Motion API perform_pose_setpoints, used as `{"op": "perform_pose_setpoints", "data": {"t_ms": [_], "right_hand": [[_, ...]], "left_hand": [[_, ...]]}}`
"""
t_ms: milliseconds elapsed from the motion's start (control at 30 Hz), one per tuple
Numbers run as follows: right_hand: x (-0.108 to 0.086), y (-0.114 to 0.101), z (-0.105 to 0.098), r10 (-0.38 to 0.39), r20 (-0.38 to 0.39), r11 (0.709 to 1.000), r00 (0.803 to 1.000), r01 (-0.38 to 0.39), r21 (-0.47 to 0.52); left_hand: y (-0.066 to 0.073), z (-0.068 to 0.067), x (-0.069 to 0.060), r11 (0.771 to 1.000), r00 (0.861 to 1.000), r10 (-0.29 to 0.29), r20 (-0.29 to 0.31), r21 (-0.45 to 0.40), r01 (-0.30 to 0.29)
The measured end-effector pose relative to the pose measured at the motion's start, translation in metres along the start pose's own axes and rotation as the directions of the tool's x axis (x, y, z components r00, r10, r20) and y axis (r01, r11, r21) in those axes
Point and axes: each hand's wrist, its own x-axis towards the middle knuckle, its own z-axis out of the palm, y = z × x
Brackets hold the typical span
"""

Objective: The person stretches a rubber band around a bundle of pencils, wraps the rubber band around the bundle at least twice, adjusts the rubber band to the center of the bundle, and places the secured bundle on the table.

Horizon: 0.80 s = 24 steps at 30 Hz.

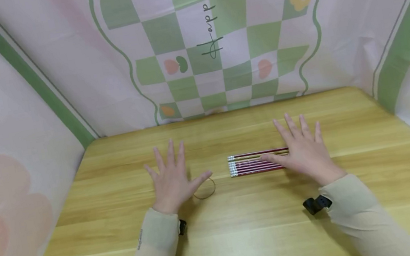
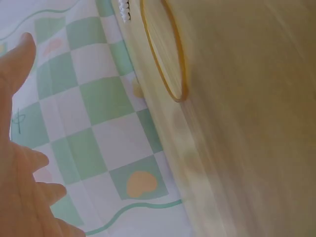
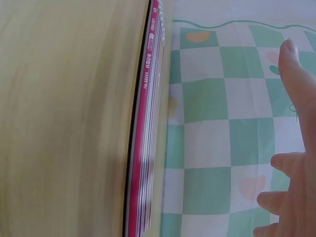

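My left hand is held over the table with its fingers straight and spread. Beside its thumb, a thin brown rubber band lies in a loop on the wood; the left wrist view shows the band closer. Several dark red pencils lie side by side, their silvery ends pointing left. My right hand, fingers also spread, is over the right part of the pencils and hides their far ends. In the right wrist view the pencils form a flat row, apart from the fingers. Neither hand holds anything.
The wooden table reaches back to a hanging cloth with green and white checks. Printed cloth walls stand at left and right. A small black device sits at the right wrist.
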Motion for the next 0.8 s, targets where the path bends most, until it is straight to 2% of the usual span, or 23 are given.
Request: {"op": "perform_pose_setpoints", "data": {"t_ms": [300,567,800], "right_hand": [[0.002,0.004,-0.004,-0.001,0.043,0.999,0.999,-0.001,0.042],[0.007,0.007,-0.012,-0.009,0.09,0.994,0.996,-0.001,0.11],[0.009,0.011,-0.02,-0.015,0.143,0.986,0.99,-0.01,0.169]], "left_hand": [[0.004,-0.001,0.008,0.999,0.999,0.037,-0.006,-0.026,-0.037],[0.014,-0.003,0.019,0.995,0.998,0.054,0.036,-0.088,-0.051],[0.027,-0.004,0.026,0.981,0.994,0.081,0.076,-0.184,-0.066]]}}
